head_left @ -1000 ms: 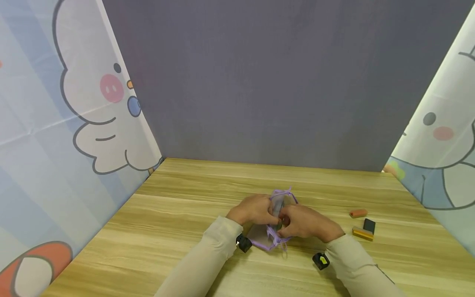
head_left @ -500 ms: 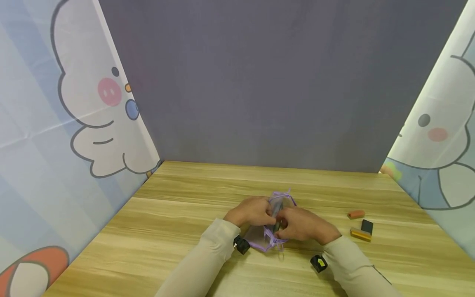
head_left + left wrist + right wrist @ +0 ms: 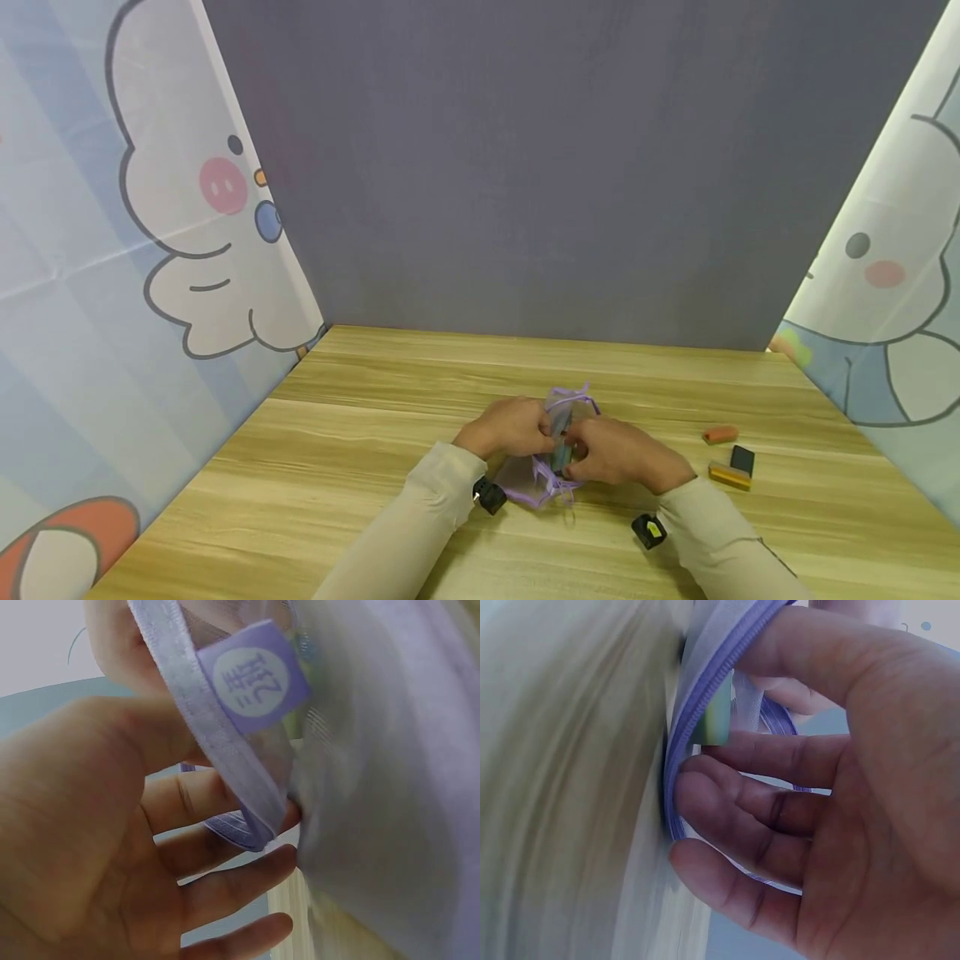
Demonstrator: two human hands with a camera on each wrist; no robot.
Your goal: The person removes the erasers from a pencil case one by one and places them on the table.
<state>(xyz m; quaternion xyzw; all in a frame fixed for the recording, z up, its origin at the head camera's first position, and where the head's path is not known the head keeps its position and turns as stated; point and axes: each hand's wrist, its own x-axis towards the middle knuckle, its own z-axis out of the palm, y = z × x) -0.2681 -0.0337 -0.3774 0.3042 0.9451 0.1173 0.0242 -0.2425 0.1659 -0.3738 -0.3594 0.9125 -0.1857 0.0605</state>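
Note:
A sheer mesh bag with purple trim (image 3: 528,500) lies at the middle of the table, its mouth held apart by both hands. My left hand (image 3: 510,429) grips the bag's left edge; in the left wrist view a purple tag (image 3: 255,679) with white lettering hangs by the trim. On the opposite side, my right hand (image 3: 618,450) holds the purple rim (image 3: 705,724), thumb over it and curled fingers on the inner side. A pale green block (image 3: 718,716) shows in the bag close to those fingertips. Most of the bag's inside is hidden by the hands.
Right of the hands, on the wooden table (image 3: 360,467), lie an orange piece (image 3: 721,434), a small black block (image 3: 742,459) and a yellow-orange block (image 3: 730,476). A grey panel (image 3: 495,167) stands behind; printed cartoon curtains (image 3: 75,333) flank both sides.
The hands stay at the bag with only small shifts. The right hand has drawn slightly away from the left, and more of the greenish thing in the bag shows between them.

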